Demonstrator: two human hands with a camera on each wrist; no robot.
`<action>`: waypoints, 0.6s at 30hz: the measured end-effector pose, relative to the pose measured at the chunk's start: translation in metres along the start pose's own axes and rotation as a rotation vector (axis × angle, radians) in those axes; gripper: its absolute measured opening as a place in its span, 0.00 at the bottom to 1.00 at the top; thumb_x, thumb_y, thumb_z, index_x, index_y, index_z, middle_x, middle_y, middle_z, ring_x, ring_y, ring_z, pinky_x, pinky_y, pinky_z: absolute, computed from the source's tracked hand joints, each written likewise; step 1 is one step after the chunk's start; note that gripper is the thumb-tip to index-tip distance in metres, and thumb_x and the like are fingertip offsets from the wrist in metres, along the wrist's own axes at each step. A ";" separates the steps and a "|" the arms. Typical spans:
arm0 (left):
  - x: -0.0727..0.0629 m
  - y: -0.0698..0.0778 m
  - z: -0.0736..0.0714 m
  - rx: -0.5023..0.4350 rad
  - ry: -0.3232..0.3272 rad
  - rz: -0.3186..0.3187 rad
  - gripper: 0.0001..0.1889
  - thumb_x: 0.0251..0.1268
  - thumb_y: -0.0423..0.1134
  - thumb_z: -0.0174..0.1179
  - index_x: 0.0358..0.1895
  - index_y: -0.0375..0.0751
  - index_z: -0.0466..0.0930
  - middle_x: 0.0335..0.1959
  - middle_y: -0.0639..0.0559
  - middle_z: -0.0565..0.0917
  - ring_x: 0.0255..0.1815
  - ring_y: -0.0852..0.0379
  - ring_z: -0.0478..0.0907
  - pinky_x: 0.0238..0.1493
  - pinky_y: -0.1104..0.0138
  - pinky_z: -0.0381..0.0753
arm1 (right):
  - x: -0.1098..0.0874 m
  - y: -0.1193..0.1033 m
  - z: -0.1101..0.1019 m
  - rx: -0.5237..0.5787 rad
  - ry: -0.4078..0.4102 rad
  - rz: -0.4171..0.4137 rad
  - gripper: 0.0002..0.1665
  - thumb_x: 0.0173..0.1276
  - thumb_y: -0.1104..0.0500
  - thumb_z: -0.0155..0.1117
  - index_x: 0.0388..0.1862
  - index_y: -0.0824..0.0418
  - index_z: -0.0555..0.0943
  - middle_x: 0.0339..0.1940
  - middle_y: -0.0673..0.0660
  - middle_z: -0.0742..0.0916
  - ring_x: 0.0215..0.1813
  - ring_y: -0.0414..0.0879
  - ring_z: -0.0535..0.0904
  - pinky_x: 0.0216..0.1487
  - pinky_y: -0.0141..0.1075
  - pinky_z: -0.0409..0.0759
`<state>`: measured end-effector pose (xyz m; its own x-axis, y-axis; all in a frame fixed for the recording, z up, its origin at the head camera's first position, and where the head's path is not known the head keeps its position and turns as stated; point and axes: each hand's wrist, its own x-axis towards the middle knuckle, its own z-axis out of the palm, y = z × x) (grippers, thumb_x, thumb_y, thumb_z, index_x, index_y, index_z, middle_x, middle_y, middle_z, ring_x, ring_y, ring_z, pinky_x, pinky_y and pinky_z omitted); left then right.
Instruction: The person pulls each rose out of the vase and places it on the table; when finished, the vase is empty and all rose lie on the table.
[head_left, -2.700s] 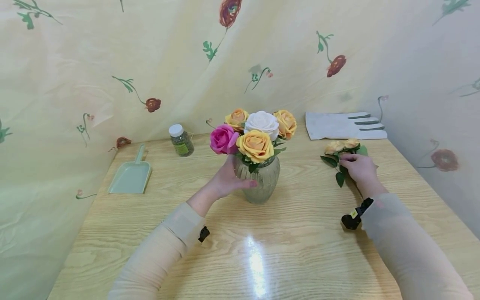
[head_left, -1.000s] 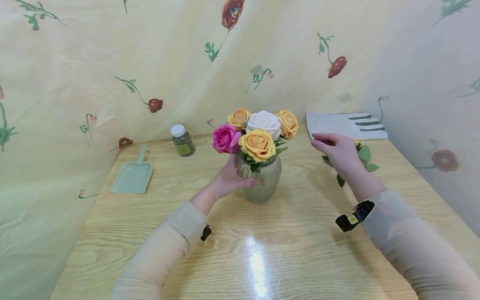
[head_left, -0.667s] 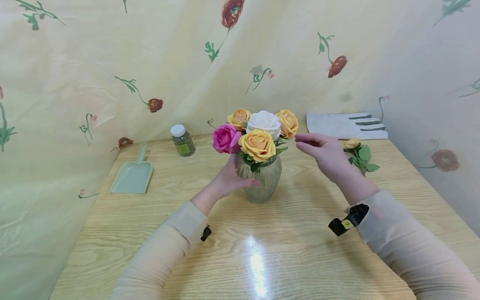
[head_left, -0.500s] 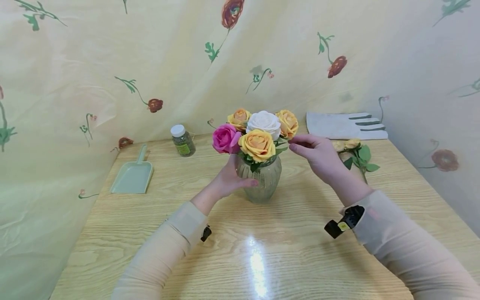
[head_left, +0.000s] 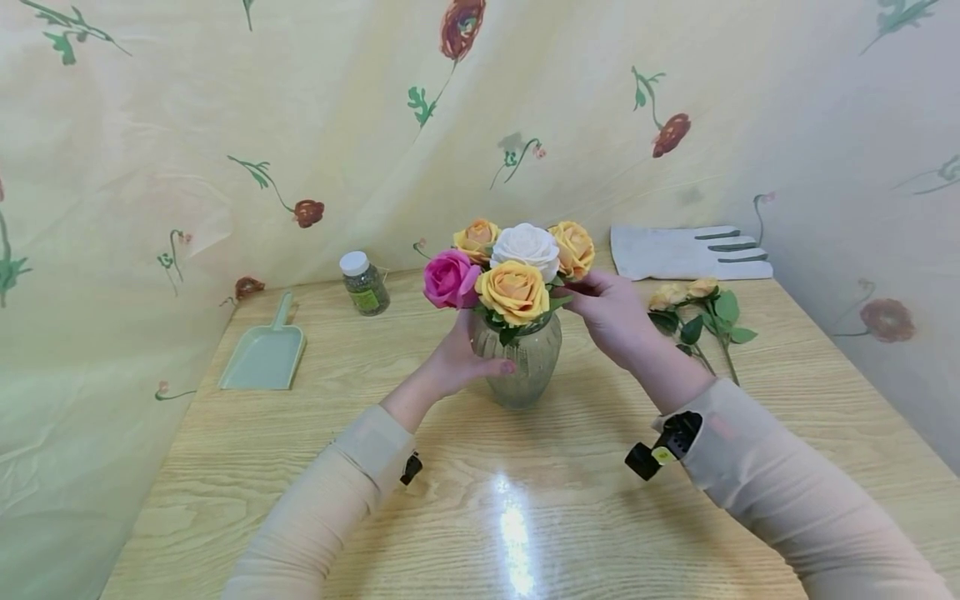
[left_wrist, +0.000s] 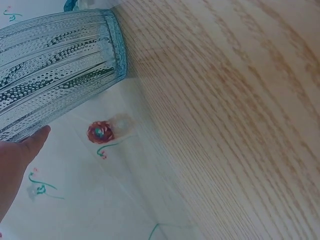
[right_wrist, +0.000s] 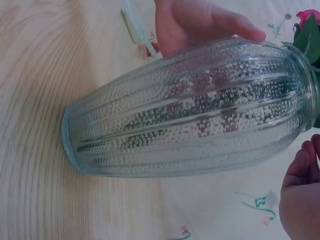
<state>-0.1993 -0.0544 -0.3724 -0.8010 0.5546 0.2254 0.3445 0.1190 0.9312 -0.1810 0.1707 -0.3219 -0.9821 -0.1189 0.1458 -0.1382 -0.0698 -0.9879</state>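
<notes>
The ribbed glass vase [head_left: 525, 375] stands upright around the middle of the bench [head_left: 412, 533], toward its far edge; above its mouth you have a white rose [head_left: 525, 248] in the centre, a magenta rose [head_left: 448, 281] to the left, a yellow rose [head_left: 513, 292] in front, and two more yellow heads behind, one each side of the white. Your left hand [head_left: 450, 358] is clamped round the left side of the vase, thumb across its front; your right hand [head_left: 611, 317] is apart from the left, at the other side of the neck, fingers bent among the leaves; I cannot tell whether they pinch anything. Beyond that hand, toward the right edge, two pale yellow flowers [head_left: 703, 287] lie with leaves and stems on the wood; behind them a grey-white glove [head_left: 663, 254] lies flat near the far right corner; a white-capped bottle [head_left: 365, 286] stands by the far edge, left of the vase; a pale green dustpan [head_left: 264, 354] rests near the left edge; a flower-printed curtain [head_left: 360, 100] hangs behind.
</notes>
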 end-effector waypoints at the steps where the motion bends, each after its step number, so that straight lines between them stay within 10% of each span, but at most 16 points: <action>1: 0.000 0.000 0.000 0.000 0.000 -0.008 0.70 0.29 0.73 0.67 0.74 0.50 0.31 0.75 0.52 0.45 0.74 0.59 0.41 0.71 0.58 0.41 | 0.000 0.000 0.002 0.011 0.001 0.001 0.15 0.63 0.73 0.53 0.48 0.66 0.76 0.42 0.50 0.81 0.51 0.43 0.74 0.53 0.32 0.73; 18: -0.002 -0.001 0.001 -0.001 0.008 0.003 0.68 0.31 0.71 0.68 0.74 0.54 0.32 0.74 0.56 0.46 0.73 0.61 0.42 0.71 0.56 0.44 | -0.004 0.002 0.010 0.247 -0.064 -0.119 0.24 0.66 0.73 0.50 0.40 0.46 0.84 0.49 0.47 0.80 0.57 0.43 0.70 0.55 0.33 0.69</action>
<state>-0.1979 -0.0552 -0.3743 -0.8037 0.5485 0.2307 0.3465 0.1161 0.9308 -0.1763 0.1615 -0.3240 -0.9497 -0.1574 0.2708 -0.2091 -0.3253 -0.9222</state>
